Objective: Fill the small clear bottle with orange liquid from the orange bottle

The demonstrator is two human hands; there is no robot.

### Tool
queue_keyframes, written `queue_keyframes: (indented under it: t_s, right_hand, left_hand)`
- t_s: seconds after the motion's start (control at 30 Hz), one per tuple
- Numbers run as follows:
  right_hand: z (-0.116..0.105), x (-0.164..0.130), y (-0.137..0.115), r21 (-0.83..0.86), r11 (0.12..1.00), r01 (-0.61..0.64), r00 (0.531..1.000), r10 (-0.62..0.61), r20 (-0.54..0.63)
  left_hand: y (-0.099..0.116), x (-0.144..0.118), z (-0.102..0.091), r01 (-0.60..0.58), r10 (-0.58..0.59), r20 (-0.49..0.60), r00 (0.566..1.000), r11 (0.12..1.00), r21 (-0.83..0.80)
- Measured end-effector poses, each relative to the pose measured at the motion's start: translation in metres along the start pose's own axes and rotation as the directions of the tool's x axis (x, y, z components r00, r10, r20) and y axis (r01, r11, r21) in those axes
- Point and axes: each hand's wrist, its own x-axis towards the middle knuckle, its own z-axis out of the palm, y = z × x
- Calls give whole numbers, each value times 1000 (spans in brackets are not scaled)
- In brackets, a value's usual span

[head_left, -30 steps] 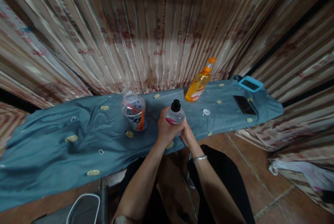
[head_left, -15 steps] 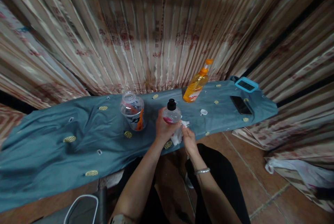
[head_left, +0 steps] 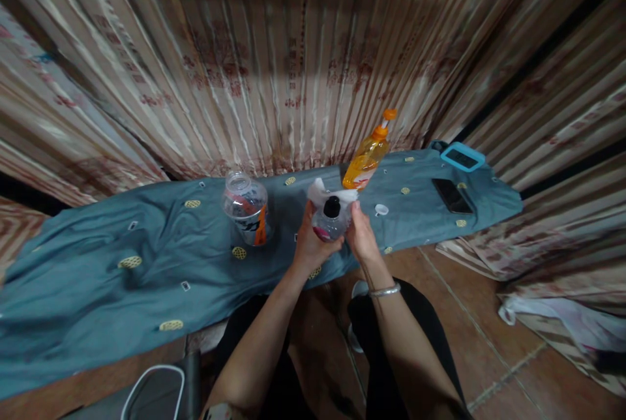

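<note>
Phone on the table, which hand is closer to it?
Right. The right hand is left of the phone, beside the clear bottle; the left hand is farther left, holding the clear bottle.

Left hand [head_left: 312, 245] grips clear black-capped bottle [head_left: 336, 228]; right hand [head_left: 362, 236] holds white tissue [head_left: 320, 193] at its far side

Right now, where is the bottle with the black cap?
In the head view, the black-capped bottle is just right of centre, held in the left hand beside the right hand, nearer the viewer than the orange bottle.
</note>
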Motion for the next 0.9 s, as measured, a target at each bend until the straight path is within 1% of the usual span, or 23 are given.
queue_keyframes:
  t_s: [0.1,0.17,0.23,0.33,0.4,0.47,0.57,0.63,0.73,0.8,0.9]
  right_hand:
    - [-1,11,14,19,999,-37,999,37,1]
    - [-1,12,24,54,994,-95,995,96,-9]
    - [1,12,32,117,979,-166,986,168,0]
    - [4,9,40,187,948,-259,966,251,65]
    - [6,7,43,204,940,-273,962,262,80]
    - [6,5,47,214,941,-262,965,254,64]
    - [5,2,51,221,941,-258,966,252,52]
    - [4,-2,53,219,941,-259,966,248,76]
    - [3,-8,53,211,942,-260,964,241,113]
    - [4,-14,52,209,936,-283,956,256,145]
    - [6,-22,53,214,905,-367,924,330,193]
  left_hand:
    - [-1,1,2,-63,63,-3,998,998,9]
    - [-4,1,4,-87,88,-25,996,996,12]
    - [-9,1,5,-79,79,-47,996,997,13]
    - [-14,-1,6,-47,48,-63,997,999,28]
    - [-14,-1,6,-52,54,-62,997,998,44]
    - [-11,-1,7,-62,65,-53,996,996,58]
    - [-4,-2,8,-25,29,-59,998,997,78]
    - [1,-3,7,1,5,-76,997,997,80]
    - [9,-3,0,-6,12,-92,996,998,66]
    - [14,-1,-6,-11,17,-111,994,998,56]
    - [18,3,-14,-15,23,-149,989,999,52]
